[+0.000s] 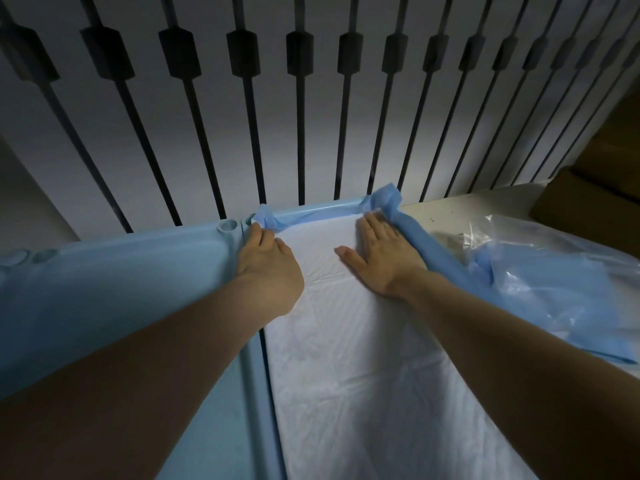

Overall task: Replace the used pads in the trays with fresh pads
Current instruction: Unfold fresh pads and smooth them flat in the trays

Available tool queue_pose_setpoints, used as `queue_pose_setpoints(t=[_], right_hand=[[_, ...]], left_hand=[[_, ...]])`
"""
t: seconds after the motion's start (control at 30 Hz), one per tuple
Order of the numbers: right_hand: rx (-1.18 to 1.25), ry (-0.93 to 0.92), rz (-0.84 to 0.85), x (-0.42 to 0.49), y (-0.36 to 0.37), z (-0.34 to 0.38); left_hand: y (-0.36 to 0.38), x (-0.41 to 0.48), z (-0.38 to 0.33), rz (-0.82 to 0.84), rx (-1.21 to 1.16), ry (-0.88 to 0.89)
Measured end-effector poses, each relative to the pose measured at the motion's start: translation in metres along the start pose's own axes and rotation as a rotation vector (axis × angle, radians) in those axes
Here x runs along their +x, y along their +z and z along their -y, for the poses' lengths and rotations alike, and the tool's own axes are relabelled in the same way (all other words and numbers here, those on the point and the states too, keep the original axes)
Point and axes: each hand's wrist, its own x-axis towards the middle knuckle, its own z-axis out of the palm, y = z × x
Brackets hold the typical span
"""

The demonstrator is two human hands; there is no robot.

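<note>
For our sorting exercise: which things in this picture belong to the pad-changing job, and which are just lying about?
Job: fresh pad; tray around it; second tray; left hand pinching the pad's corner; right hand flat on it; plastic pack, probably.
Lying about: cardboard box; railing bars.

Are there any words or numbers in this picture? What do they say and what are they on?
None: no words, numbers or signs can be read here.
The blue tray, the white pad, the clear plastic bag and the brown box show no print, though the picture is dim.
</note>
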Motion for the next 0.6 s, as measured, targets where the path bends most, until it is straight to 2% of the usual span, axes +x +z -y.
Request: queue_pose_setpoints(t=[0.2, 0.4, 0.6], right_hand=[[0.116, -0.012, 0.031, -0.063, -0.004, -0.004], [0.078, 0.002, 0.022, -0.129, -0.001, -0.009], [0.040, 0.012, 0.028, -0.129, 0.000, -0.006]], left_hand=[[-0.005, -0.002, 0.000, 0.013, 0.033, 0.023], [-0.005, -0.006, 0.003, 0.044, 0.027, 0.029], [-0.023, -0.044, -0.017, 0.079, 0.065, 0.178]])
